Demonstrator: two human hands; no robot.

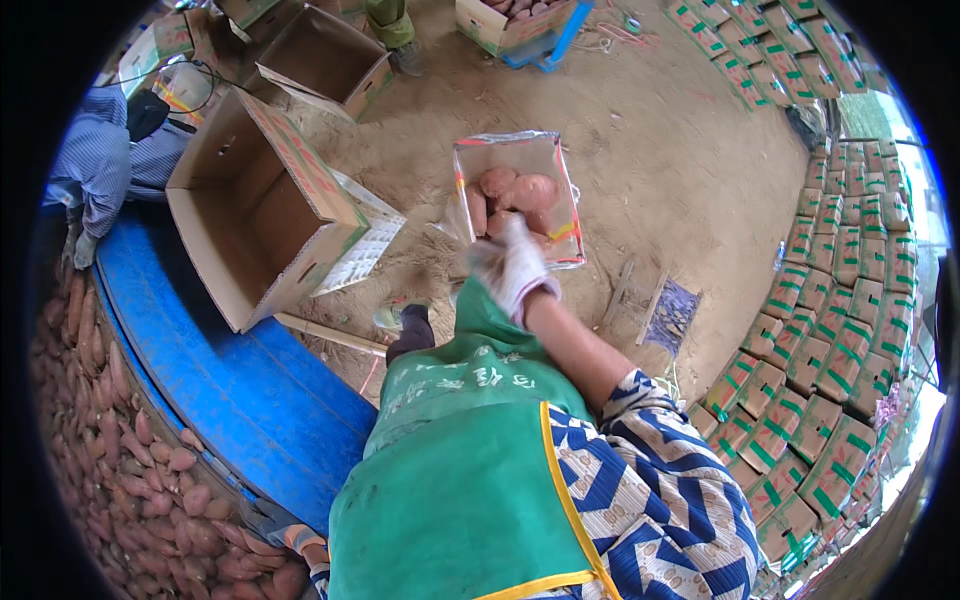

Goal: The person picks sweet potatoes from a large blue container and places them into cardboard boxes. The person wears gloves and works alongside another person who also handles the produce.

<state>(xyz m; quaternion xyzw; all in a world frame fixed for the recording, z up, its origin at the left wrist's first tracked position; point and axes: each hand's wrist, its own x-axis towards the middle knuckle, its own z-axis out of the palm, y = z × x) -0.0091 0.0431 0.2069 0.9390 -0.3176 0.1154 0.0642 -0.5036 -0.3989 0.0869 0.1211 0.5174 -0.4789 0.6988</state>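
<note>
My right hand (511, 264), in a white knitted glove, is blurred over the near side of an open box (504, 146) with a clear plastic lining. Several large sweet potatoes (534, 192) lie inside it, some right by the fingertips. Whether the fingers hold one is not plain. Down at the lower left, my left hand (276, 526) wears a dark grey glove with an orange cuff. It is at the edge of a big heap of sweet potatoes (161, 491), beside a blue panel (247, 322); its fingers are partly hidden.
A large empty carton (262, 217) stands tilted past the blue panel, near a white plastic crate (360, 240). Another person's gloved hand (84, 247) reaches to the heap. Cartons are stacked along the right (840, 352). A low woven stool (670, 311) is on the dirt floor.
</note>
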